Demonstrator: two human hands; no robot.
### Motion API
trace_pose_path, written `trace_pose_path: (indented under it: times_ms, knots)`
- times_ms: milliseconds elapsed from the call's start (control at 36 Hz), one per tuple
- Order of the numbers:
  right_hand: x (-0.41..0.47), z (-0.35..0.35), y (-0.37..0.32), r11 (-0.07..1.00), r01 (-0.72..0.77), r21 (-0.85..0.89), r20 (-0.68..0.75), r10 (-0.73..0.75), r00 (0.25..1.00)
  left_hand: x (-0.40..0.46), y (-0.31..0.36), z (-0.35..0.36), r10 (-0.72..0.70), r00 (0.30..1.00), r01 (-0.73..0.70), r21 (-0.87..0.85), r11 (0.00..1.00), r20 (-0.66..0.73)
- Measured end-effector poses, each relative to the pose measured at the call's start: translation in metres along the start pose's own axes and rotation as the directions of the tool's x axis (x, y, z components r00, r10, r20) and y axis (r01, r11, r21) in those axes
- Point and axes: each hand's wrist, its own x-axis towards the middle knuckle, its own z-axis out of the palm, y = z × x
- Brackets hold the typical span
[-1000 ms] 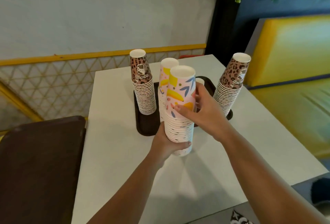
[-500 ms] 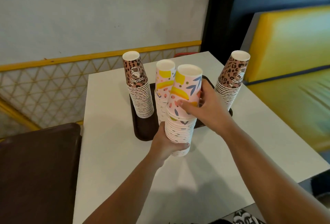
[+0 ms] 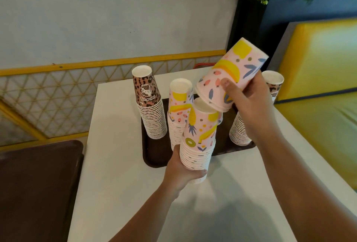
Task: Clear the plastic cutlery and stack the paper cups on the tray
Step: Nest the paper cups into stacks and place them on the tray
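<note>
Lifted cups tilted base up-right in right hand

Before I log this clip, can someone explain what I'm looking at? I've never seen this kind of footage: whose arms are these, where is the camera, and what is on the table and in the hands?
There is no machine here. A person wears a camera on the head, looking forward and down, so the two arms are their own.

The left hand grips the lower part of a tall stack of fruit-patterned cups, all upside down. The right hand holds a few matching cups, tilted just above that stack.

On the white table lies a dark tray. On it stand a leopard-print stack, another fruit-patterned stack and, partly hidden behind the right arm, a second leopard-print stack. No cutlery is visible.
</note>
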Motion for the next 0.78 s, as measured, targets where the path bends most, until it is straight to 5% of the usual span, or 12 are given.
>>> trace_pose_path:
  times_ms: [167,528,778]
  knots:
    - [0.044,0.002,0.02,0.998,0.032,-0.057,-0.176,-0.041,0.984,0.001,-0.004,0.001,0.032,0.999,-0.032,0.02,0.999,-0.016]
    - [0.093,0.037,0.158,0.942,-0.216,-0.258,-0.179,0.173,0.969,0.001,-0.003,-0.002,0.027,0.998,-0.023,0.081,0.996,-0.059]
    - [0.081,0.037,0.19,0.877,-0.345,-0.334,-0.111,0.327,0.938,0.001,0.004,-0.003,-0.008,0.998,0.013,0.082,0.997,-0.064]
